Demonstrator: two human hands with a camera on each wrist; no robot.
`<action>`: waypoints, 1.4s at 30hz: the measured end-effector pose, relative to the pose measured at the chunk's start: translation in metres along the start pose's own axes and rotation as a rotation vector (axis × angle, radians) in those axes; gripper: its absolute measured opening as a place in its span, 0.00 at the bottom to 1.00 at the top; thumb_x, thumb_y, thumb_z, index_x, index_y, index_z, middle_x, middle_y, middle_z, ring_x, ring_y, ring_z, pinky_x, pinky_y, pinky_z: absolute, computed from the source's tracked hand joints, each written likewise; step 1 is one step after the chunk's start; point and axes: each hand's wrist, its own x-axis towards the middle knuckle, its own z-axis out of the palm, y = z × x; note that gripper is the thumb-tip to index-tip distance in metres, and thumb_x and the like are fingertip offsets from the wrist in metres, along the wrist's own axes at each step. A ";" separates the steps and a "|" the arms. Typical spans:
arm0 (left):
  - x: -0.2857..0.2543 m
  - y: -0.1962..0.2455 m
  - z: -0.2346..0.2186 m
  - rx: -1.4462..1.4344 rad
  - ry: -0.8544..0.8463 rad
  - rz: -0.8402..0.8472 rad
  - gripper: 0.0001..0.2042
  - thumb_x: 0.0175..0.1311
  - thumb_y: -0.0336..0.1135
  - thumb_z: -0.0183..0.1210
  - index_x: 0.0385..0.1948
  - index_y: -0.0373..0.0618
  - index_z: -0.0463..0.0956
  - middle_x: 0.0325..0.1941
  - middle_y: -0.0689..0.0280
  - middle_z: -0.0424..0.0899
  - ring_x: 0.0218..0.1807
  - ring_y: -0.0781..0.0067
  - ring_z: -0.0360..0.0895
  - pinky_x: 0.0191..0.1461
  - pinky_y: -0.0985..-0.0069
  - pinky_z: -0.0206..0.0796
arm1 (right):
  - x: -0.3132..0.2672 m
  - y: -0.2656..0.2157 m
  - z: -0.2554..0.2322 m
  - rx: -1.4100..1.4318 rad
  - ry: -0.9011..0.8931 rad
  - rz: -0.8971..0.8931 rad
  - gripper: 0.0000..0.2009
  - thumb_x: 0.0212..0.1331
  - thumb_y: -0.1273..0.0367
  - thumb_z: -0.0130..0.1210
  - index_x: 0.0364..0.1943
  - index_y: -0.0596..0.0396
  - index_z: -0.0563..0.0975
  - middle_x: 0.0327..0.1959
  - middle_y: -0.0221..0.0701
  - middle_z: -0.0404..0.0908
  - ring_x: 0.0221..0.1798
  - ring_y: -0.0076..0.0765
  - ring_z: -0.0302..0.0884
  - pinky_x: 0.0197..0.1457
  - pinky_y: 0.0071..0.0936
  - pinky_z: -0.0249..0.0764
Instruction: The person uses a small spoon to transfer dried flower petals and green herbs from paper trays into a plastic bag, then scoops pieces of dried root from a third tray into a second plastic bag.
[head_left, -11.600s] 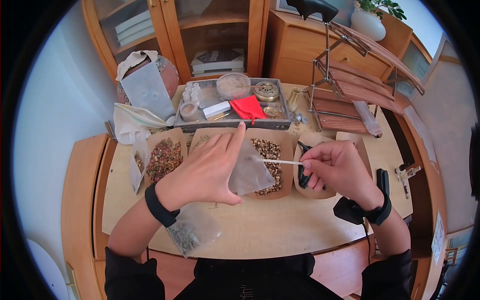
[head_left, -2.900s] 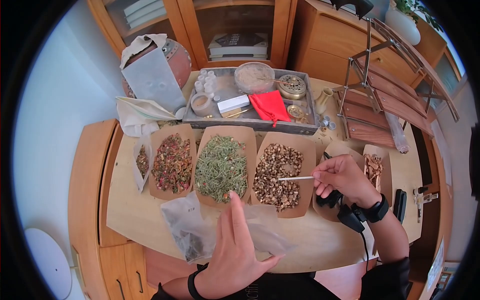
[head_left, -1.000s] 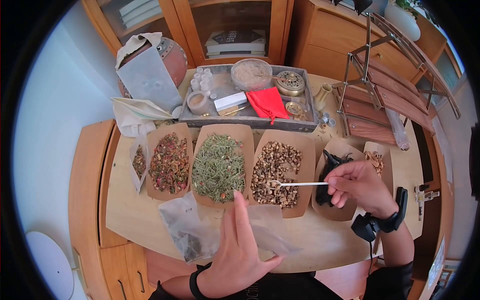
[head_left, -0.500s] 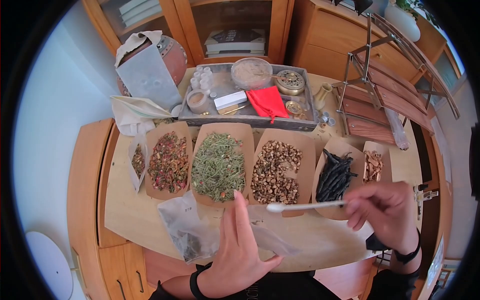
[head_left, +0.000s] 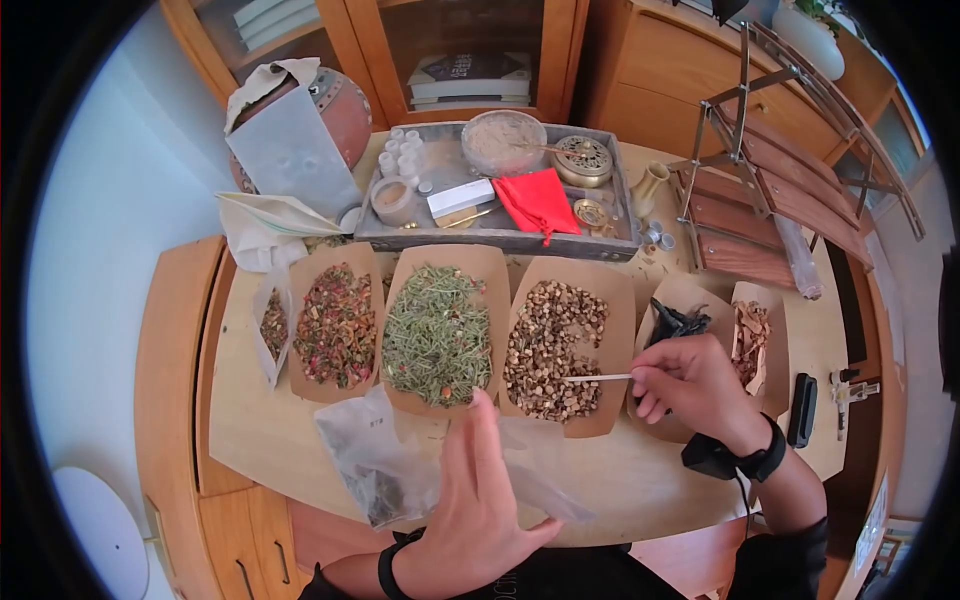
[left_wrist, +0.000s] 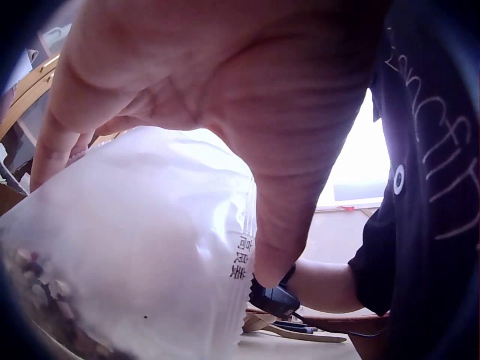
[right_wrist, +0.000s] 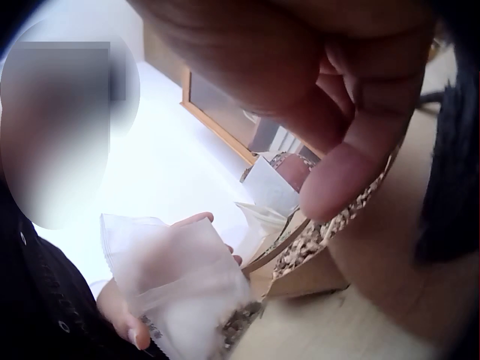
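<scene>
My right hand [head_left: 695,385] pinches the handle of a slim white spoon [head_left: 603,378] between thumb and fingertips. The spoon's far end lies among chopped brown pieces [head_left: 555,340] in a kraft paper tray [head_left: 612,305]. Nearer the front, my left hand [head_left: 465,500] holds a translucent plastic bag [head_left: 545,472], thumb and long fingers spread on either side of it. The left wrist view shows dark printed characters along the bag [left_wrist: 150,225] edge and brown pieces [left_wrist: 45,296] in its bottom. In the right wrist view the thumb [right_wrist: 337,187] hides the spoon.
Other paper trays hold a reddish flower mix [head_left: 337,325], green needles [head_left: 437,335], black pods [head_left: 680,320] and pale chips [head_left: 750,340]. Another filled bag [head_left: 380,455] lies at front left. Behind stand a grey tray [head_left: 500,240] with a red pouch [head_left: 535,203] and a folding wooden rack [head_left: 750,240].
The right hand carried the spoon from the brown pieces down over the bag, then back up into that tray. Since the oldest frame, the left hand has brought its bag nearer the body.
</scene>
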 end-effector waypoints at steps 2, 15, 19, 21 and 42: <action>0.000 -0.001 0.001 -0.003 -0.009 -0.003 0.67 0.33 0.37 0.78 0.66 0.26 0.26 0.60 0.44 0.54 0.59 0.47 0.58 0.62 0.60 0.58 | 0.006 0.005 0.002 0.013 -0.023 0.029 0.06 0.64 0.76 0.52 0.37 0.69 0.78 0.27 0.33 0.79 0.27 0.25 0.81 0.29 0.20 0.81; 0.000 0.001 0.000 0.009 -0.005 -0.015 0.66 0.34 0.38 0.78 0.67 0.27 0.27 0.60 0.43 0.54 0.60 0.45 0.58 0.63 0.59 0.56 | -0.005 -0.002 -0.018 0.179 -0.018 0.105 0.07 0.63 0.75 0.54 0.39 0.68 0.78 0.27 0.35 0.81 0.26 0.27 0.82 0.29 0.20 0.81; 0.000 -0.001 0.002 0.022 0.028 0.025 0.67 0.34 0.39 0.78 0.67 0.26 0.26 0.61 0.42 0.53 0.62 0.44 0.57 0.65 0.58 0.55 | -0.029 -0.033 -0.023 0.152 0.025 0.078 0.07 0.62 0.75 0.55 0.38 0.68 0.79 0.27 0.35 0.81 0.24 0.26 0.81 0.26 0.19 0.80; 0.000 -0.001 0.001 0.033 0.038 0.048 0.67 0.34 0.39 0.78 0.66 0.26 0.26 0.61 0.41 0.53 0.62 0.44 0.56 0.65 0.58 0.54 | -0.043 -0.046 -0.022 0.124 0.025 0.049 0.06 0.62 0.75 0.55 0.37 0.68 0.79 0.26 0.35 0.81 0.24 0.25 0.81 0.26 0.20 0.80; 0.000 0.002 0.000 0.020 0.000 -0.009 0.67 0.34 0.41 0.79 0.66 0.25 0.27 0.62 0.40 0.51 0.62 0.44 0.55 0.66 0.57 0.53 | -0.001 -0.010 -0.019 -0.251 0.213 -0.181 0.05 0.61 0.80 0.50 0.36 0.70 0.77 0.24 0.31 0.78 0.24 0.23 0.80 0.26 0.18 0.77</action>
